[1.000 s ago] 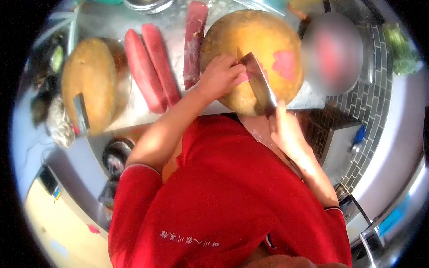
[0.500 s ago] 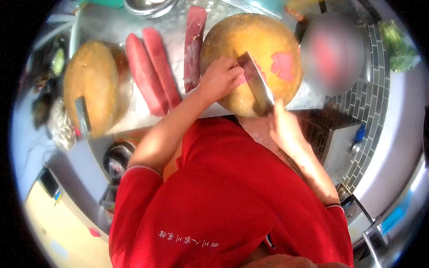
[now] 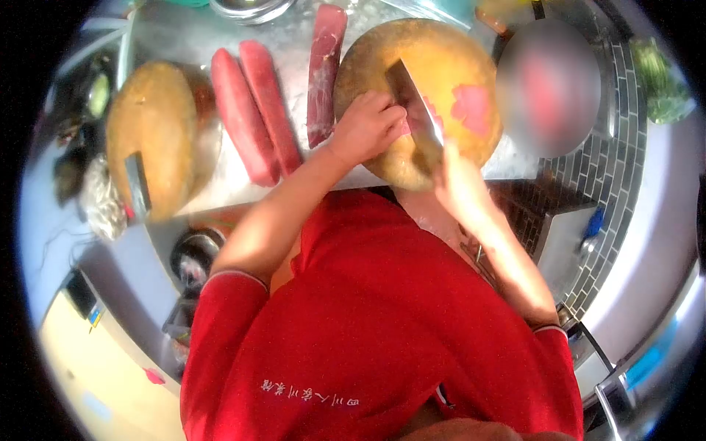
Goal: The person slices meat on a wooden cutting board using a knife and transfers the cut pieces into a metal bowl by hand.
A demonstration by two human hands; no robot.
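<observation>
On the round chopping block [image 3: 364, 62], the left hand [image 3: 366, 126] presses curled fingers on the meat [image 3: 405, 128], probably steadying it beside the cleaver [image 3: 416, 106]. The right hand [image 3: 457, 180] wraps its fingers round the handle; slices [image 3: 471, 110] lie apart, likely leaving cutting room.

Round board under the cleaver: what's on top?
Pink slices lie right of the cleaver; the left hand holds a pink piece beside it. What that hand and the cleaver cover can't be seen.

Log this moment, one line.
left hand: curled against pink meat; right hand: gripping broad steel cleaver; below: round yellow-brown wooden block
</observation>
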